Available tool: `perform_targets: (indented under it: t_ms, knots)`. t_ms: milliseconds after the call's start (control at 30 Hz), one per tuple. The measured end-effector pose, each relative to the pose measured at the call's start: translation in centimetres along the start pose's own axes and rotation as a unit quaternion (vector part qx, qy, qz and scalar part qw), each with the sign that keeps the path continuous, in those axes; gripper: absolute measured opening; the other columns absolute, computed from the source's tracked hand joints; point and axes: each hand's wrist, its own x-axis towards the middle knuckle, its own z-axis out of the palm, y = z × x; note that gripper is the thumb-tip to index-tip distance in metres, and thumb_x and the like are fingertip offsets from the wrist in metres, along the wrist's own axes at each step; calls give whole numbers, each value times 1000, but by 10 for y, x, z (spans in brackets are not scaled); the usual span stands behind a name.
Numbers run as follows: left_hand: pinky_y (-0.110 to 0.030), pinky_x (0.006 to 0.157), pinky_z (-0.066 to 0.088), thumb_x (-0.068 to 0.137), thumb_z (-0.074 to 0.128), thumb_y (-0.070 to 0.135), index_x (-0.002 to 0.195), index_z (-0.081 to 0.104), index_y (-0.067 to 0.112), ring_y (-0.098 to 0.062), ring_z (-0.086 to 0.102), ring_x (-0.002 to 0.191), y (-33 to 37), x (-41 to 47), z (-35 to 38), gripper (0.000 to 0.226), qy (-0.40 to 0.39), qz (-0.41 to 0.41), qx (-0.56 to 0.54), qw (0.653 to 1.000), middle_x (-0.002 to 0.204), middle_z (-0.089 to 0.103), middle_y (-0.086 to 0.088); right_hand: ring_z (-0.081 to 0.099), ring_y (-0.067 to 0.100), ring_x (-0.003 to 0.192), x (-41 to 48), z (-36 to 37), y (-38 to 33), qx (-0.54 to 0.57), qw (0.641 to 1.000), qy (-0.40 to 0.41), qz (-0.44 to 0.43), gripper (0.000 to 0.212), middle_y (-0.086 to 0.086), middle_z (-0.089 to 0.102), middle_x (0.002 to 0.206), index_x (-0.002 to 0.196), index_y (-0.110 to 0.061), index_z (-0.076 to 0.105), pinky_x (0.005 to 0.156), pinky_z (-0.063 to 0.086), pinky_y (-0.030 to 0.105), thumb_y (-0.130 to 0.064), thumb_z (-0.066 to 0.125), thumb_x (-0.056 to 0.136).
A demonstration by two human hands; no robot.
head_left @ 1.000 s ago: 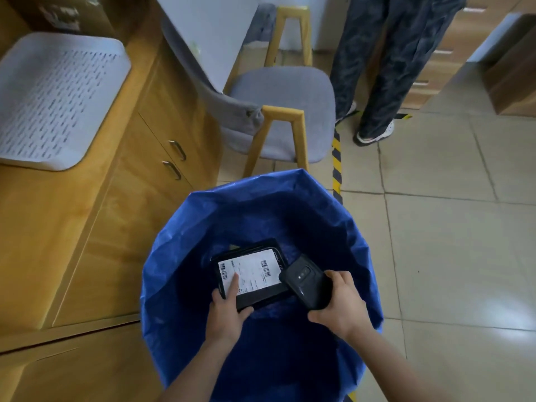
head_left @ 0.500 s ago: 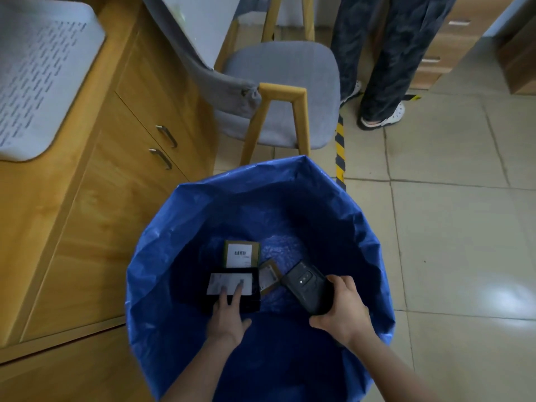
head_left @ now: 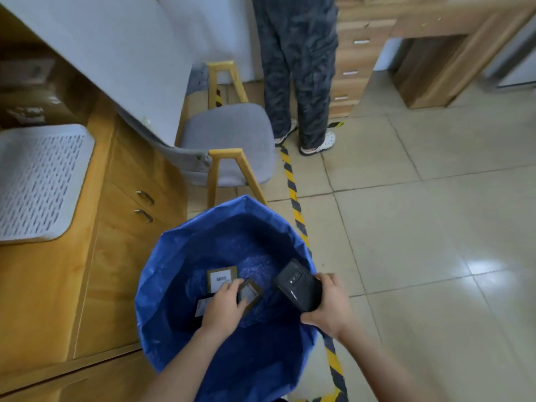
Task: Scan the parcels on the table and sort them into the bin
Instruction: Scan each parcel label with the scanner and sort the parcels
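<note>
A bin lined with a blue bag (head_left: 162,274) stands on the floor beside the wooden table. Inside lie a brown parcel with a barcode label (head_left: 222,277), a smaller tilted brown parcel (head_left: 251,293) and a black parcel with a white label (head_left: 202,307), partly hidden by my left hand. My left hand (head_left: 223,307) hovers over the bin with relaxed fingers and holds nothing. My right hand (head_left: 330,306) grips a black handheld scanner (head_left: 297,284) above the bin's right rim.
The wooden table (head_left: 43,285) with drawers is at left and carries a grey perforated tray (head_left: 37,181). A grey chair (head_left: 229,140) stands behind the bin. A person's legs (head_left: 298,76) stand farther back. Yellow-black tape (head_left: 295,210) runs along the tiled floor.
The black parcel left my left hand and now lies in the bin. My left hand has lifted and opened. The camera has tilted up; the scanner hand stays near the right rim.
</note>
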Motion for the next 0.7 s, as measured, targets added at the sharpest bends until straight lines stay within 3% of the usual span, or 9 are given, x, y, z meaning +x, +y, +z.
perform_targets:
  t_ms: [200, 367, 567, 700]
  knots:
    - [-31, 88, 48, 94, 55, 25, 131, 51, 23, -11, 56, 98, 93, -30, -19, 37, 7, 105, -5, 994, 105, 55, 6, 54, 18, 103, -77, -66, 45, 23, 996, 70, 42, 76, -7, 40, 113, 122, -25, 47, 87, 47, 36, -39, 73, 52]
    - [-32, 89, 49, 94, 56, 25, 129, 53, 26, -10, 59, 94, 184, -52, -5, 36, -32, 217, 44, 975, 101, 59, 9, 54, 20, 108, -146, -108, 100, 94, 978, 154, 103, 85, -6, 42, 117, 126, -25, 46, 90, 48, 40, -40, 69, 46]
    - [-30, 85, 52, 94, 56, 21, 132, 52, 25, -7, 60, 88, 310, -92, 47, 38, -89, 354, 83, 927, 94, 61, 9, 55, 19, 111, -239, -140, 191, 145, 939, 257, 178, 83, -7, 41, 121, 130, -25, 45, 91, 48, 37, -36, 73, 52]
    - [-17, 79, 47, 96, 54, 19, 130, 49, 28, -3, 58, 87, 385, -140, 92, 36, -144, 426, 99, 887, 96, 58, 12, 53, 16, 105, -306, -154, 256, 175, 902, 313, 239, 80, -9, 40, 117, 127, -27, 44, 88, 49, 38, -37, 72, 53]
